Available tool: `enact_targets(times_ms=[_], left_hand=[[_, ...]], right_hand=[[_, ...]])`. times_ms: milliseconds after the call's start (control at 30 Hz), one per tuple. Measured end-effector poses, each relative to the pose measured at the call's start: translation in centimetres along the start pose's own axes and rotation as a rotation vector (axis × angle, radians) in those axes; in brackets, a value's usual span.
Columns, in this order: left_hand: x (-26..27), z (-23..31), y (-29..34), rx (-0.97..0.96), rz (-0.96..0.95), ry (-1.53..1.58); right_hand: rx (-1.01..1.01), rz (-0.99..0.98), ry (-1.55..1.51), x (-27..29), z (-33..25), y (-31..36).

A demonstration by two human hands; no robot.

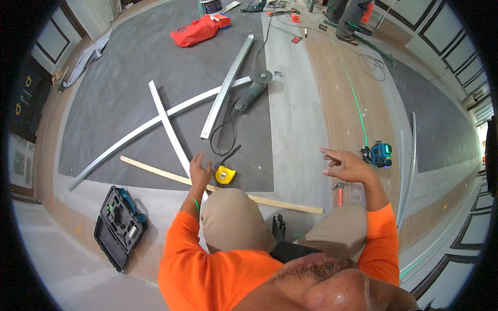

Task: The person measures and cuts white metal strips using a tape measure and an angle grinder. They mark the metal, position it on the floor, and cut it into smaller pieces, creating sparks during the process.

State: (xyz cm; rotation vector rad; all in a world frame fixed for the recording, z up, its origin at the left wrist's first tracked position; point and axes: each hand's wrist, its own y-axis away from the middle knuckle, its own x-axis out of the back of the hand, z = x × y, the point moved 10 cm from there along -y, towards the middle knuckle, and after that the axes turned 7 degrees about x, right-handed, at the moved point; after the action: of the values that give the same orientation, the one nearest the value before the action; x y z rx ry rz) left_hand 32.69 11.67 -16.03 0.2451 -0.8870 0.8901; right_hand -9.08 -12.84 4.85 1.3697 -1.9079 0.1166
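My left hand point(199, 170) is raised over the floor with its fingers apart and nothing in them. Below it run a white metal profile point(170, 127) and a thin wooden strip point(155, 172). Just to its right sits a yellow tape measure point(224, 175). My right hand point(346, 166) points leftward, fingers spread and empty. Beside it, on the right, stands a blue-and-black laser level point(381, 154) casting a green line. A hammer point(340, 194) with a red handle lies below that hand, close to my knee.
A corded angle grinder point(251, 97) lies ahead beside a metal channel point(226, 88); a long profile point(129, 136) crosses the white one. At left is an open black tool case point(120, 228). Farther off are a red bag point(195, 32) and a person's legs point(354, 20).
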Motion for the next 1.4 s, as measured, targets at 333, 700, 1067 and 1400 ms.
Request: enact_targets(times_ms=[333,700,1067,1400], left_hand=[[1.4,-9.1,3.8,0.530,0.057,-0.221],[1.5,-9.1,1.0,0.568,-0.054,-0.464],[3.2,-16.0,0.4,0.796,0.101,0.164],[14.9,-4.2,-4.8,0.495,0.350,0.097]], right_hand=[[0.017,-0.053,0.039,-1.4,-1.5,-2.5],[0.046,-0.055,0.045,-1.0,-1.0,-2.9],[0.093,0.002,-0.039,-0.6,-0.8,-3.2],[0.369,0.034,-0.085,-0.1,-5.6,-5.0]])
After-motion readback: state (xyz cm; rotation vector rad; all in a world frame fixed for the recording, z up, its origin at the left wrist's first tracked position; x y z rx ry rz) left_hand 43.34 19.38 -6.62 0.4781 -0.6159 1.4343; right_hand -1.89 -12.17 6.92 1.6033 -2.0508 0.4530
